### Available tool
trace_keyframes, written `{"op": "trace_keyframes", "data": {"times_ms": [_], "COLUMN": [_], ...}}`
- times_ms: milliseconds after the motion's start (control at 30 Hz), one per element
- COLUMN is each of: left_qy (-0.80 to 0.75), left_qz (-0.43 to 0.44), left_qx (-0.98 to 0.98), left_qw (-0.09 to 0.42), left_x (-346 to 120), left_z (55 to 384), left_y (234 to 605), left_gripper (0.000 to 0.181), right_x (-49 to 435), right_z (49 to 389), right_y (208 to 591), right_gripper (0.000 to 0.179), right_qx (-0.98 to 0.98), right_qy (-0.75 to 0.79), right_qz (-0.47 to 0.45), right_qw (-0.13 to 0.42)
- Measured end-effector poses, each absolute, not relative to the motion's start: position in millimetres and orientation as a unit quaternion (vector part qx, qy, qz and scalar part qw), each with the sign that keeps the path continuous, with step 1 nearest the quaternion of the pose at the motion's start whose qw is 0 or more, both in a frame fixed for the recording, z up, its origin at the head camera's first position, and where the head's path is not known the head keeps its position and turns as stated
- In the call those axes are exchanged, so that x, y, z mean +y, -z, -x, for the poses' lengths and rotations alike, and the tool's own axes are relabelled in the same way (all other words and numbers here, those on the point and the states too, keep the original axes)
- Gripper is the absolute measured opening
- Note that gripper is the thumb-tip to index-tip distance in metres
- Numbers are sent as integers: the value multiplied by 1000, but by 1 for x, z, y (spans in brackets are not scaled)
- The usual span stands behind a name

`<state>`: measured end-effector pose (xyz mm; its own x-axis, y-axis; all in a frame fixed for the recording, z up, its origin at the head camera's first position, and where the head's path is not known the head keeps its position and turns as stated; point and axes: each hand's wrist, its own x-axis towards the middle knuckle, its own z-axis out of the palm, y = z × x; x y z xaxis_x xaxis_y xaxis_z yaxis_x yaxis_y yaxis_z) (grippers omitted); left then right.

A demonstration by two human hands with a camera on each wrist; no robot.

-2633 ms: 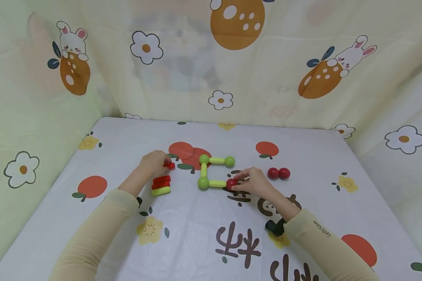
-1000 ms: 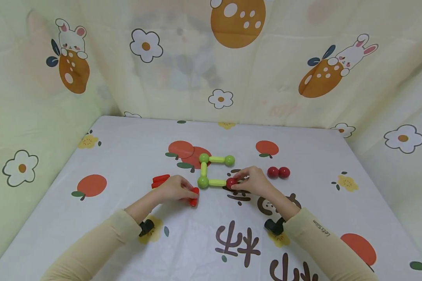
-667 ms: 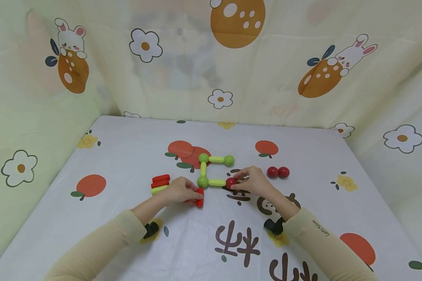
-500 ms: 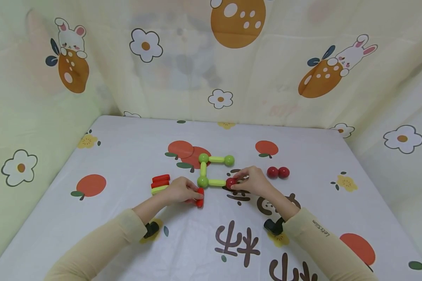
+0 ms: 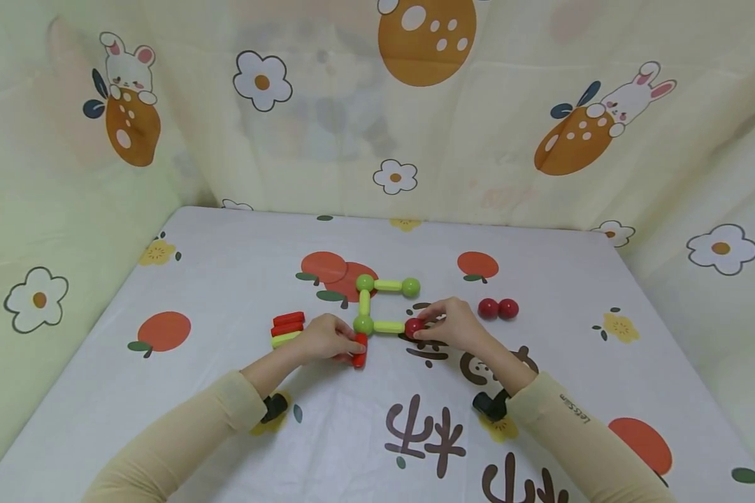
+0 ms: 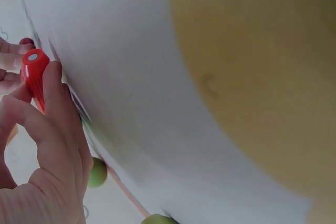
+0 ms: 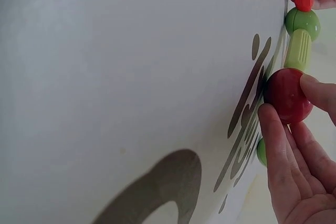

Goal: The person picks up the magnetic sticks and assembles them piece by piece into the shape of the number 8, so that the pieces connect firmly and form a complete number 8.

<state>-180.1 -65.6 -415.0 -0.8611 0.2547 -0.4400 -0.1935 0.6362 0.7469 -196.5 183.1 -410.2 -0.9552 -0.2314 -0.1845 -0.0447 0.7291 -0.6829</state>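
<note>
My left hand (image 5: 327, 338) pinches a red rod (image 5: 360, 351) between thumb and fingers. In the left wrist view this red rod (image 6: 34, 72) shows a round silvery spot on its end. Its far end meets the near-left green ball (image 5: 363, 325) of a C-shaped figure made from green balls and yellow-green rods. At the figure's lower right end my right hand (image 5: 454, 325) pinches a dark red ball (image 5: 414, 327). The right wrist view has this red ball (image 7: 287, 96) against the tip of a yellow-green rod (image 7: 299, 50), thumb on one side, fingers on the other.
Left of the figure lie two red rods (image 5: 288, 323) and a yellow-green rod (image 5: 284, 339), partly behind my left hand. Two dark red balls (image 5: 498, 309) sit together on the right. A patterned cloth covers the table (image 5: 214, 433); a patterned curtain (image 5: 327, 140) rises behind.
My left hand has picked up a red rod from beside the pile, carried it right and brought it up to the near-left green ball. The right hand has stayed on the red ball.
</note>
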Motion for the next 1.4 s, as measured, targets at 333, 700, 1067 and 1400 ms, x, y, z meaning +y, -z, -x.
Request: {"op": "trace_keyframes", "data": {"times_ms": [333,700,1067,1400], "left_qy": [-429,-438,-412,-334], "left_qz": [-8,-22,-97,-180], "left_qx": [864,860,887,920], "left_qw": [265,261,185,93], "left_x": [-65,-69,-97,-125], "left_z": [181,178,184,173], "left_y": [415,411,391,388], "left_gripper": [28,30,25,18], "right_x": [184,183,184,183], "right_z": [198,197,197,197], "right_y": [410,408,409,409], "right_gripper": [30,29,29,30], "right_qx": [920,920,921,922], "right_qy": [362,362,360,357], "right_qz": [79,73,76,71], "right_qw": [130,135,132,130]}}
